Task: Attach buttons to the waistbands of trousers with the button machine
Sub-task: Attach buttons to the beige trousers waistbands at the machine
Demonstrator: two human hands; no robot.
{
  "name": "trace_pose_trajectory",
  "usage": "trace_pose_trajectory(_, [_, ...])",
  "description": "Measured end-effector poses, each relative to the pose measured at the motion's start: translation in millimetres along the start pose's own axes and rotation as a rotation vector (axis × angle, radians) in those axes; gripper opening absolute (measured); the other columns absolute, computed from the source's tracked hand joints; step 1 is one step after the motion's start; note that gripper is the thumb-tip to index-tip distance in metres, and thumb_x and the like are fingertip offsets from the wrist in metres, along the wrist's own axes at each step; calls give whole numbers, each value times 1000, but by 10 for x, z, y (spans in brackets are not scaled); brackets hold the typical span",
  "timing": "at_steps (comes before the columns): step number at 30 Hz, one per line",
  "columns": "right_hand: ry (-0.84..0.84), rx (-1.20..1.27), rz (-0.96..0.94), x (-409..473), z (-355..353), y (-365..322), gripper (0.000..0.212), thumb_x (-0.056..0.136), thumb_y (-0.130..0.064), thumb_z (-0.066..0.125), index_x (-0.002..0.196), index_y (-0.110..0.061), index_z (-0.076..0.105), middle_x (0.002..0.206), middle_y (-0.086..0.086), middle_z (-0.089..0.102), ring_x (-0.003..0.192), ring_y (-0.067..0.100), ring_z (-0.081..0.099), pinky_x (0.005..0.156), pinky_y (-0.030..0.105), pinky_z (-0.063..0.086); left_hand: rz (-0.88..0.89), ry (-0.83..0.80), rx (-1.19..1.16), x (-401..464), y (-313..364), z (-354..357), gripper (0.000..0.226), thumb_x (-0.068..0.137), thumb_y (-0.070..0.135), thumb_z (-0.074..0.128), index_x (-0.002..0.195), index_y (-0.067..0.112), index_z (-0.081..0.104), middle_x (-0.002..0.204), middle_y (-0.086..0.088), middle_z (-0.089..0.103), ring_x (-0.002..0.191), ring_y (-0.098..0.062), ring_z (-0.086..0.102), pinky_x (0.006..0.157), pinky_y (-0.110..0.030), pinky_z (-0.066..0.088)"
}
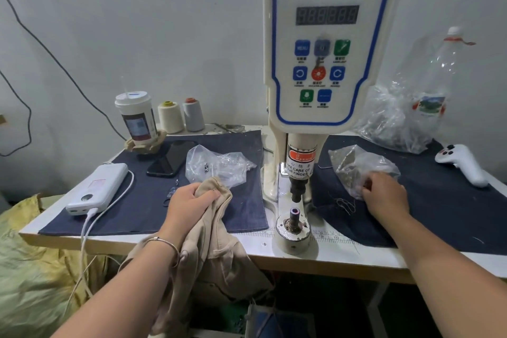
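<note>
The white servo button machine stands at the table's middle, with its punch above the round lower die. My left hand grips the waistband of beige trousers on the dark cloth left of the machine; the rest of the trousers hangs over the table's front edge. My right hand reaches into a clear plastic bag of metal buttons to the right of the machine, fingers curled at the bag's mouth. What the fingers hold is hidden.
A second clear bag, black phone, white power bank with cable, paper cup and two thread cones lie left. A white controller, large plastic bag and bottle stand right.
</note>
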State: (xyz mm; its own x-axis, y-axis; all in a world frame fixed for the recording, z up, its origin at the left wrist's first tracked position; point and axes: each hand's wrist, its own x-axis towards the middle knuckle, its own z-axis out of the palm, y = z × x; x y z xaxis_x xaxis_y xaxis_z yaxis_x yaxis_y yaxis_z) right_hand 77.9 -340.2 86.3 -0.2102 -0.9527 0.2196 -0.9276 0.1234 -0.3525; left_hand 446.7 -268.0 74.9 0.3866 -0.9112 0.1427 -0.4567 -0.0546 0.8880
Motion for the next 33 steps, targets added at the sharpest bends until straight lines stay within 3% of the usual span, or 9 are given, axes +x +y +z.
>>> trace_pose_trajectory(8, [65, 8, 23, -39, 21, -3, 11, 87, -12, 64, 91, -6, 72, 105, 19, 66, 97, 39, 61, 90, 45, 47, 6, 8, 14, 0, -5, 7, 25, 84, 24, 72, 84, -1, 71, 84, -20, 69, 69, -16, 53, 65, -32, 43])
trace_pose_trajectory(15, [121, 67, 26, -56, 28, 17, 9, 87, -9, 64, 87, -7, 73, 97, 18, 69, 92, 39, 61, 85, 43, 45, -1, 6, 19, 8, -14, 7, 25, 84, 24, 72, 83, -1, 70, 70, -9, 64, 68, -16, 52, 63, -30, 42])
trace_pose_trajectory(21, [164, 178, 49, -75, 17, 63, 9, 90, -10, 60, 86, -8, 68, 88, 18, 69, 85, 38, 60, 68, 34, 38, -4, 6, 16, 4, -5, 13, 27, 84, 23, 72, 83, -3, 69, 70, -7, 62, 67, -16, 51, 63, -31, 41])
trace_pose_trajectory(33, [226, 272, -6, -131, 5, 85, 16, 79, -3, 65, 78, -16, 74, 80, 8, 73, 80, 33, 63, 68, 32, 44, 0, 5, 23, 0, 4, 11, 24, 85, 22, 71, 81, -2, 69, 69, -7, 63, 65, -14, 51, 61, -28, 41])
